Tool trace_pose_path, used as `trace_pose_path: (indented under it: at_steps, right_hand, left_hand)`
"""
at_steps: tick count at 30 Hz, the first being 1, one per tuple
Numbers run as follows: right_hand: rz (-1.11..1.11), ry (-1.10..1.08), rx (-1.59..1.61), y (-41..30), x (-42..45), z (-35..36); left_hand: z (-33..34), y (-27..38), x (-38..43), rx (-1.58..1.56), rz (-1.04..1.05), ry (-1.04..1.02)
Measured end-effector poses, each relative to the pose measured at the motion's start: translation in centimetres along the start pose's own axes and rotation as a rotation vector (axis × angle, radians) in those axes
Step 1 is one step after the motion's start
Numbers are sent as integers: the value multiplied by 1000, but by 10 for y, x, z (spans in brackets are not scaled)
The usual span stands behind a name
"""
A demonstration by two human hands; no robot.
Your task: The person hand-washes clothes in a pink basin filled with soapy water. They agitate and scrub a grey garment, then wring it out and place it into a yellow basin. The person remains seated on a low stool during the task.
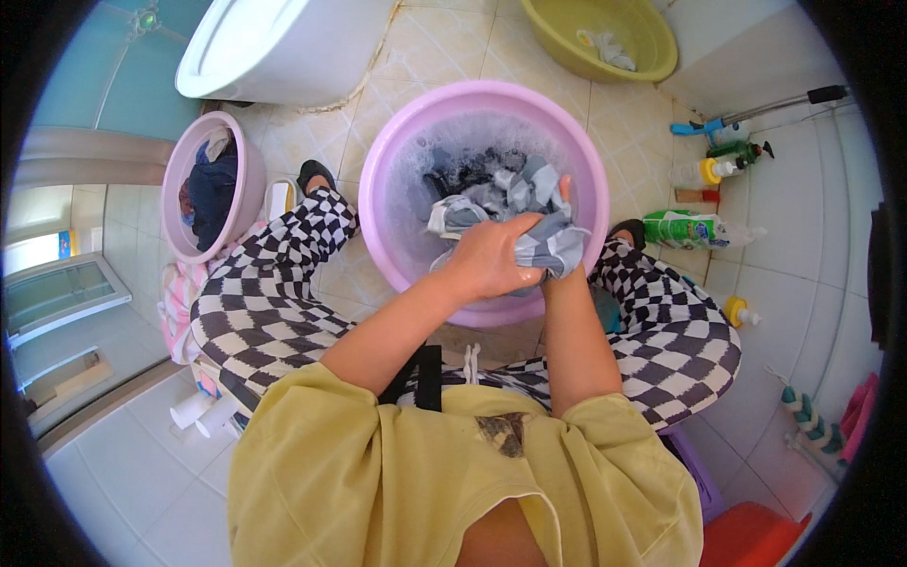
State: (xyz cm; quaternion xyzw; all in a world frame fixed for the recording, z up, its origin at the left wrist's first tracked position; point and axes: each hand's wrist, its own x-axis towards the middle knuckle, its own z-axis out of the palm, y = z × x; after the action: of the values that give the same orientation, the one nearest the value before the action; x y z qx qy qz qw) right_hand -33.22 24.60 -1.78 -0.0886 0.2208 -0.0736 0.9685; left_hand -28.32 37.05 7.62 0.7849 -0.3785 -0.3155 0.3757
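Note:
A pink plastic basin [374,234] of sudsy water stands on the floor between my feet. Over its near right part, a wet grey and white patterned garment [542,244] is bunched between both hands. My left hand [489,256] grips the bundle from the left, thumb and fingers wrapped around it. The cloth covers most of my right hand [565,188], which holds the bundle from the right side; only its edge and a fingertip show. Part of the garment trails into the water beside dark cloth [453,177] among the suds [418,152].
A smaller pink basin [246,212] of dark clothes stands left. At the back are a white tub-like fixture [319,57] and an olive basin [567,53] with white cloth. Pump bottles [708,170], a green detergent bag [677,228] and a brush [696,195] line the right wall.

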Motion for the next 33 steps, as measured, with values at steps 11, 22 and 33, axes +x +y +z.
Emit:
trace_pose_path:
  at_steps: [11,22,33]
  right_hand:
    - [-162,-194,-279,5,41,-14]
    - [-268,458,-965,6,-4,56]
    - [-526,495,-1933,6,21,-61]
  left_hand:
    - [-10,17,11,242,99,344]
    - [-26,-105,16,-96,-330,412]
    - [-14,-145,13,571,-237,101]
